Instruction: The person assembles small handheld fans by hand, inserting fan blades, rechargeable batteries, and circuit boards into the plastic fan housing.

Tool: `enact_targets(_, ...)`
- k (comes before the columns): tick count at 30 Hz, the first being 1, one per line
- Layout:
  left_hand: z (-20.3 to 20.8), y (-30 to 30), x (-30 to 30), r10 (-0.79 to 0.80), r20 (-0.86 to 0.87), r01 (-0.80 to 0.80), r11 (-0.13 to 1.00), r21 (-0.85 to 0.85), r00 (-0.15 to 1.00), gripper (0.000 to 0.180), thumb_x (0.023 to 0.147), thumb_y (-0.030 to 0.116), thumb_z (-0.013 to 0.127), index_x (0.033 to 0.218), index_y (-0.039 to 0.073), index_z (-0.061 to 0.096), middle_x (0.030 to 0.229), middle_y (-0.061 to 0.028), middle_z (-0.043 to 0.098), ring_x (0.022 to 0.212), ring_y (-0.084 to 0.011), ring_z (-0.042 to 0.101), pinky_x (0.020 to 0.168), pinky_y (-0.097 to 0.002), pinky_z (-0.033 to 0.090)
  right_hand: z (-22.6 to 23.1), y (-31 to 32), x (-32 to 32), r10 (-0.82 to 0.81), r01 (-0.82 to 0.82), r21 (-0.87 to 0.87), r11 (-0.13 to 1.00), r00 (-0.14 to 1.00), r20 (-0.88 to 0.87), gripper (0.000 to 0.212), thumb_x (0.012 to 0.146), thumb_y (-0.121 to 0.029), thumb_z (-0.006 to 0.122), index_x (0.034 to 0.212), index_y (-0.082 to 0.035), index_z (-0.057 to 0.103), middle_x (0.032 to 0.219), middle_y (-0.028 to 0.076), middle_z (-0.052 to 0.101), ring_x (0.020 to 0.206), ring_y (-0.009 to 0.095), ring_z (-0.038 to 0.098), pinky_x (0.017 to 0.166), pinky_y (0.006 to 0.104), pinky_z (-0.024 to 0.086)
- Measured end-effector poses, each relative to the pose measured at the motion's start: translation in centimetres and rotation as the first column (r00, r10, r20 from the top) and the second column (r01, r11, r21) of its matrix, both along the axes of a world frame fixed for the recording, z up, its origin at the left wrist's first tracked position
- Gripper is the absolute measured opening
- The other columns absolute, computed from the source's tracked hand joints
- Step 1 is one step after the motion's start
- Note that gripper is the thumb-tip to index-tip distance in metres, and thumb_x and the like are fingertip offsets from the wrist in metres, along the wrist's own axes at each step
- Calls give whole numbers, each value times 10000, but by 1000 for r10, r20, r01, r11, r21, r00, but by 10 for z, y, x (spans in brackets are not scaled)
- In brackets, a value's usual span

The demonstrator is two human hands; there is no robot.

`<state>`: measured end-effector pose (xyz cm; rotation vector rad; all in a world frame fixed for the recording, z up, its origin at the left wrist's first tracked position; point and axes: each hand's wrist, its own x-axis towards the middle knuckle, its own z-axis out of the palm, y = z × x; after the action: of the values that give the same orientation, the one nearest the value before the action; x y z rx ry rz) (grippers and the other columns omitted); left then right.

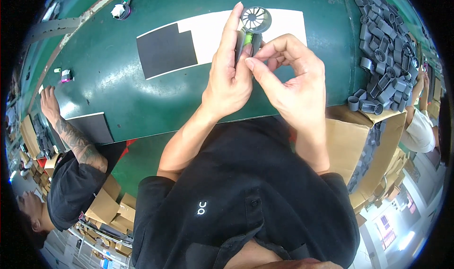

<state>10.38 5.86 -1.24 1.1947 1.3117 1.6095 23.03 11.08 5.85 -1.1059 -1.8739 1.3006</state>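
Note:
A small handheld fan [256, 20] stands upright in my left hand [229, 79], its round, slatted grille at the top and its grey handle housing below. The housing lies open toward me, and a bright green part [248, 38] shows inside. My left thumb presses on the handle while the fingers stretch along its left side. Close to the handle's lower right edge, the thumb and forefinger of my right hand [295, 79] come together in a pinch. Whatever sits between those fingertips is too small to make out. Beneath the hands lies a white sheet [286, 25].
A black sheet [165, 53] covers the white sheet's left part on the green table [326, 75]. Grey plastic fan housings [385, 51] are heaped at the right, above an open cardboard box [347, 141]. At left, a co-worker's arm [78, 139] reaches over the table. Another fan assembly [124, 8] lies far left.

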Motion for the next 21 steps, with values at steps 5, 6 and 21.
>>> enact_targets(5,4,-5,3,-36,187,63,988,-139,982,711,1002,-52,371,1663,72,138,1313,-121,548,1130,-159,556,1030,-307,457,-4,5,6,11,-14,-70,997,999,-47,151,848,11,790,942,2,673,856,25,688,765,81,609,727,230,498)
enact_targets(6,6,-4,4,-42,219,78,985,-155,975,745,977,-44,382,1666,76,125,1328,-125,538,1148,-169,551,1041,-318,452,-4,6,5,8,-9,-57,998,1000,-17,150,847,10,792,937,2,672,851,24,686,761,81,607,728,227,496)
enact_targets(21,5,-8,-15,-81,536,190,970,-151,840,845,1021,139,490,1663,73,-56,1249,-106,518,1067,-152,515,950,-296,454,-7,1,5,199,-207,232,950,978,58,174,785,27,795,949,9,738,937,94,722,820,203,678,748,295,532)
